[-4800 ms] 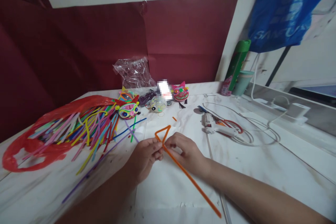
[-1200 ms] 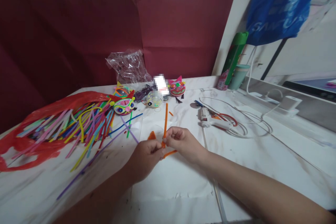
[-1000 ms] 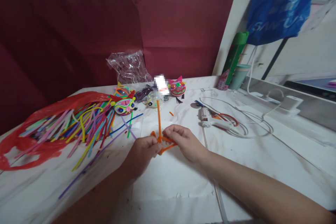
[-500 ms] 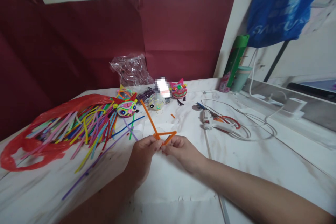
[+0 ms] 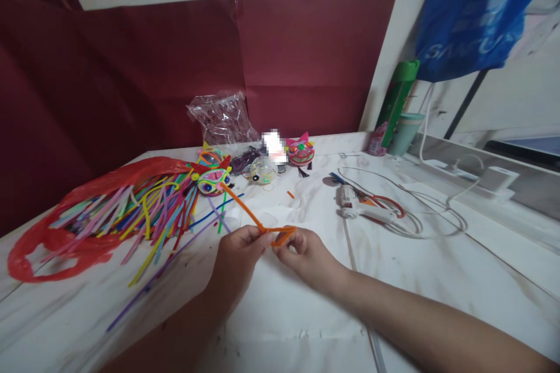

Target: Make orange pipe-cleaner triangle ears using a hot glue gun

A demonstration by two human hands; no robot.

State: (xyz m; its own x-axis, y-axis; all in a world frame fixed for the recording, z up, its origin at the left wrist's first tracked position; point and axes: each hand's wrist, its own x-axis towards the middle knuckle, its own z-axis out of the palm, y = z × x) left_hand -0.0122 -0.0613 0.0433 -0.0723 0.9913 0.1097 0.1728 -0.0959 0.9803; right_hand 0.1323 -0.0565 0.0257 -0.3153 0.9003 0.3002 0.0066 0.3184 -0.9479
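Observation:
An orange pipe cleaner (image 5: 243, 205) is held above the table between my two hands. It is bent into a small angular loop at the right, and a long straight end points up and to the left. My left hand (image 5: 240, 252) pinches it near the bend where the straight end meets the loop. With thumb and fingers closed, my right hand (image 5: 306, 253) grips the loop's right side. Fingertips hide part of the loop. Beyond the hands sits a decorated animal head (image 5: 212, 180) with blue eyes, and a clear ball (image 5: 263, 171) with an eye stuck on.
Many coloured pipe cleaners (image 5: 149, 204) spill from a red plastic bag (image 5: 39, 268) at left. A white glue gun (image 5: 363, 208) and its cable lie at right. A pink cat-like head (image 5: 301, 152), a crumpled clear bag (image 5: 225, 119) and a green can (image 5: 399, 90) stand at the back.
The pipe cleaner's straight end has tilted down to the left. My right hand has shifted slightly, and the loop looks flatter and narrower. The camera view has moved a little.

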